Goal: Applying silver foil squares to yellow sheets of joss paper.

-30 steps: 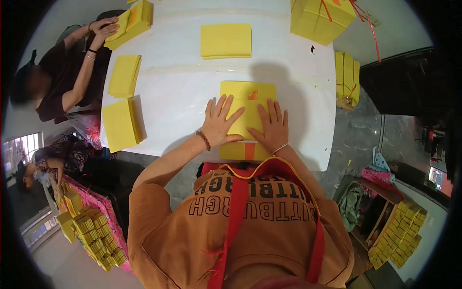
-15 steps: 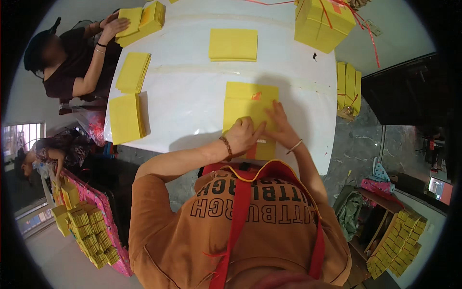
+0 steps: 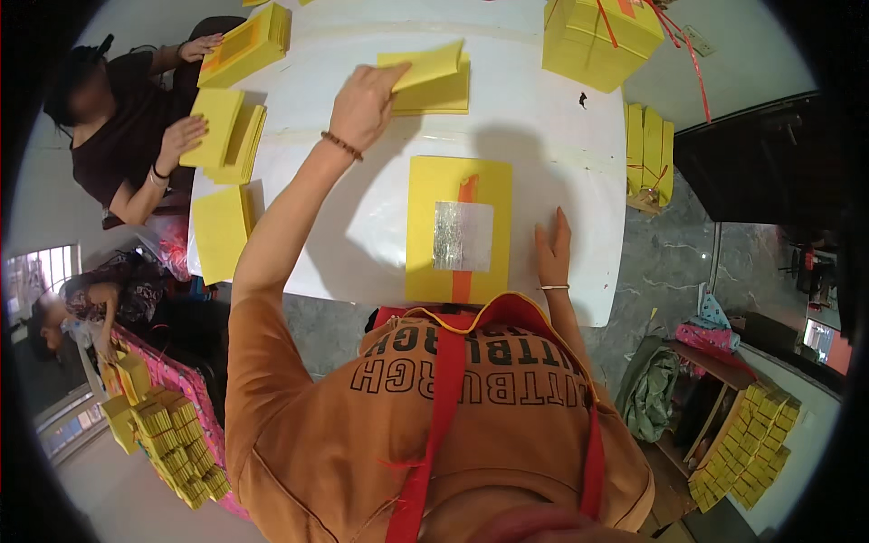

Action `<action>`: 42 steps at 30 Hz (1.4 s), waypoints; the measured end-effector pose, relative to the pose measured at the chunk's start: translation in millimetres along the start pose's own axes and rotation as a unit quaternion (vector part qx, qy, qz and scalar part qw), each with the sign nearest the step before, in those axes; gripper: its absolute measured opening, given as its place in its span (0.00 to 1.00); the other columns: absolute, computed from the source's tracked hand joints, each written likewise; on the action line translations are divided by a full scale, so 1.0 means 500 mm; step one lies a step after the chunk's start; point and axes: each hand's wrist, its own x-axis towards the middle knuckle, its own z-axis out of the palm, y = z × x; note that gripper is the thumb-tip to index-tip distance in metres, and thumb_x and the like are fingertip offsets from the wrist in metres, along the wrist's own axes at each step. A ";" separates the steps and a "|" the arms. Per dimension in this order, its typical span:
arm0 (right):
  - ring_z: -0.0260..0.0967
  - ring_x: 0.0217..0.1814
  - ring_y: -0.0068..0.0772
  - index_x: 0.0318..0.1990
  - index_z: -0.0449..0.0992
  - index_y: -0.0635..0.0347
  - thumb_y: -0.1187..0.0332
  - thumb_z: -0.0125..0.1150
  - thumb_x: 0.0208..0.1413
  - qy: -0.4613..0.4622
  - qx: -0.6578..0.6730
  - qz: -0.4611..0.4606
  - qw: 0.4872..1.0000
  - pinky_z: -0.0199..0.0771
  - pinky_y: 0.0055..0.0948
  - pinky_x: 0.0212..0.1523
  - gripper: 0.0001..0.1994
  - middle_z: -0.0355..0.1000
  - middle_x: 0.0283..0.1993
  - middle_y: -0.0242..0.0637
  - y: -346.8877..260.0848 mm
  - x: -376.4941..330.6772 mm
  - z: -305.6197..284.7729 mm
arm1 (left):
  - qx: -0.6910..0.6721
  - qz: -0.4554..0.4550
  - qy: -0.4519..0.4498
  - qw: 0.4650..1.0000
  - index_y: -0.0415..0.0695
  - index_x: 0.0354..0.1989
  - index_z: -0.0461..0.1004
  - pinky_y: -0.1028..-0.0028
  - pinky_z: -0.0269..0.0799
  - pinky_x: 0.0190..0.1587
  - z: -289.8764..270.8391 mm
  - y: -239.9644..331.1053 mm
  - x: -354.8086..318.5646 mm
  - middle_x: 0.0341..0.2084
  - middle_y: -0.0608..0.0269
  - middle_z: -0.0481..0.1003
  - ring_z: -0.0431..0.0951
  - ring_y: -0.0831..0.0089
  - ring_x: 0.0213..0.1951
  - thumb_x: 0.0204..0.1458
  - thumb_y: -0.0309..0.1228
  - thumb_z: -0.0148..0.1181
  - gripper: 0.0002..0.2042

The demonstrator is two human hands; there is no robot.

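My left hand (image 3: pixel 362 109) reaches to the far middle of the white table. Its fingers pinch the edge of a folded yellow paper (image 3: pixel 434 65), which is tilted up over a flat yellow paper stack (image 3: pixel 445 98). Directly in front of me lies yellow paper (image 3: pixel 421 226), opened out, with an orange stripe down its middle and a silver square (image 3: pixel 463 237) over the stripe. My right hand (image 3: pixel 554 255) rests to the right of that paper, apart from it. Its fingers are stretched out and hold nothing.
A tall tied yellow bundle (image 3: pixel 602 41) stands at the table's far right. At the left, a co-worker's hand (image 3: pixel 184 136) holds folded yellow papers above a stack (image 3: pixel 243 149); another stack (image 3: pixel 222 233) lies nearer. More yellow bundles (image 3: pixel 176 443) sit lower left, near another person.
My left hand has moved far and left, lifting a folded paper from the stack. My right hand has drawn off the near paper, now showing its silver square. The co-worker's near hand has come closer.
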 end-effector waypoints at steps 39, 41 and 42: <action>0.56 0.62 0.37 0.48 0.71 0.49 0.63 0.60 0.46 -0.115 -0.156 -0.312 0.930 0.51 0.46 0.57 0.19 0.66 0.52 0.32 -0.155 -0.031 -0.003 | 0.261 -0.018 -0.309 0.914 0.49 0.62 0.48 0.52 0.47 0.58 0.217 -0.047 0.000 0.61 0.55 0.52 0.53 0.57 0.60 0.56 0.48 0.41 0.28; 0.57 0.61 0.35 0.48 0.71 0.49 0.63 0.60 0.46 -0.123 -0.159 -0.317 0.927 0.51 0.47 0.57 0.18 0.66 0.52 0.30 -0.147 -0.041 0.006 | 0.188 -0.068 -0.239 0.950 0.51 0.62 0.53 0.53 0.51 0.58 0.198 -0.033 -0.006 0.62 0.54 0.51 0.55 0.56 0.60 0.54 0.49 0.44 0.28; 0.58 0.60 0.33 0.47 0.71 0.48 0.63 0.60 0.47 -0.131 -0.162 -0.321 0.924 0.51 0.47 0.56 0.18 0.67 0.51 0.29 -0.141 -0.044 0.009 | 0.187 -0.070 -0.241 0.950 0.51 0.62 0.53 0.53 0.51 0.58 0.186 -0.024 -0.018 0.62 0.54 0.51 0.55 0.56 0.60 0.54 0.49 0.44 0.28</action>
